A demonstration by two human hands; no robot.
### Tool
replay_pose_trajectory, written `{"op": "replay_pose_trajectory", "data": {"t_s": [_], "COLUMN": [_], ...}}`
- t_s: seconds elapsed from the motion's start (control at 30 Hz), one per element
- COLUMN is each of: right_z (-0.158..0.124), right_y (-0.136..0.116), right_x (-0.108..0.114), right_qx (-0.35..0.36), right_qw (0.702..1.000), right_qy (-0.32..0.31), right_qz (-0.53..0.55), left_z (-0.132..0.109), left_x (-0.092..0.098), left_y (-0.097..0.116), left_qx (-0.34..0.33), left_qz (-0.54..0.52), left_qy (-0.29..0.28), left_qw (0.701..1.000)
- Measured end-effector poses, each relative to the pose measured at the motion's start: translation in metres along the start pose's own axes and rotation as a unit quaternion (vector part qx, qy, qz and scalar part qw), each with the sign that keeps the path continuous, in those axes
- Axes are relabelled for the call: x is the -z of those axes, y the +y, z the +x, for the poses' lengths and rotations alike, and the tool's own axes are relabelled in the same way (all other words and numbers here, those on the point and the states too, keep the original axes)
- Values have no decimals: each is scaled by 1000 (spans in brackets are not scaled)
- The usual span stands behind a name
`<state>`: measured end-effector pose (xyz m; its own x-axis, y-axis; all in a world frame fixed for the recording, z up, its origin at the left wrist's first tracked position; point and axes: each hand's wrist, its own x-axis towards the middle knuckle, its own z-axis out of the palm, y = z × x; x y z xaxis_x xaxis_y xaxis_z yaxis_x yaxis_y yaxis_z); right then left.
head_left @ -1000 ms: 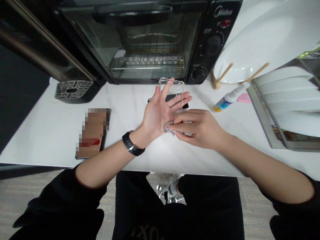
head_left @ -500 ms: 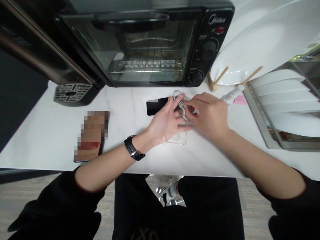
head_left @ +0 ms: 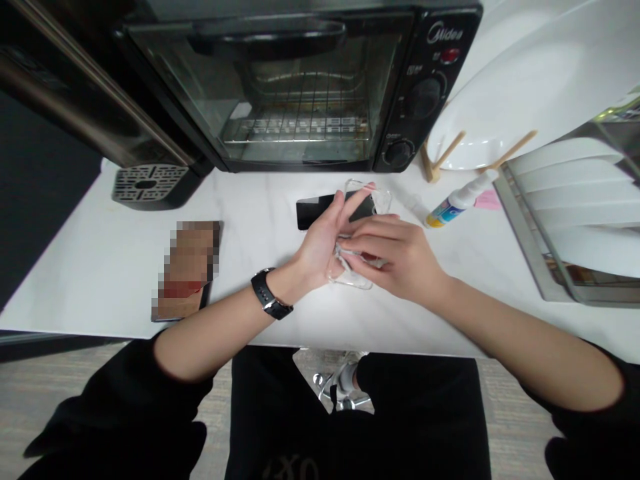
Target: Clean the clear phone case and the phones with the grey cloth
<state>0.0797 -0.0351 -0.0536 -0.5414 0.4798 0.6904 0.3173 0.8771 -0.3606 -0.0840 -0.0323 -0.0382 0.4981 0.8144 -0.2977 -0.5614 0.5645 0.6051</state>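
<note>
A clear phone case (head_left: 381, 197) lies across the palm of my left hand (head_left: 324, 241), whose fingers are stretched out under it. My right hand (head_left: 395, 257) presses a small wad of white cloth (head_left: 345, 257) against the lower end of the case with its fingers pinched together. A black phone (head_left: 313, 210) lies flat on the white counter just behind my hands. A black watch is on my left wrist.
A black toaster oven (head_left: 300, 87) stands at the back, a black appliance with a drip grille (head_left: 145, 183) to its left. A second phone (head_left: 185, 270) lies at the left. A small spray bottle (head_left: 457, 198), a pink note, white plates and a dish rack (head_left: 560, 267) fill the right side.
My right hand slid from the far end of the case back to its near end. The case stays on my left palm, which lifted a little.
</note>
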Motion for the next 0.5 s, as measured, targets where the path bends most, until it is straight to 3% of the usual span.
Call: {"op": "replay_pose_trajectory", "data": {"t_s": [0.1, 0.2, 0.37, 0.5], "right_z": [-2, -2, 1, 1], "right_y": [-1, 4, 12, 12], "right_x": [0, 5, 15, 15], "right_qx": [81, 108, 86, 28], "right_qw": [996, 991, 985, 986], "right_qy": [-40, -82, -122, -109], "right_qz": [13, -10, -82, -121], "left_z": [-1, -1, 0, 1], "left_x": [-1, 1, 4, 4], "left_y": [7, 11, 15, 18], "left_qx": [-48, -77, -83, -97], "left_qz": [30, 42, 46, 54], "left_qy": [-3, 15, 37, 48], "left_qw": [998, 996, 995, 993]}}
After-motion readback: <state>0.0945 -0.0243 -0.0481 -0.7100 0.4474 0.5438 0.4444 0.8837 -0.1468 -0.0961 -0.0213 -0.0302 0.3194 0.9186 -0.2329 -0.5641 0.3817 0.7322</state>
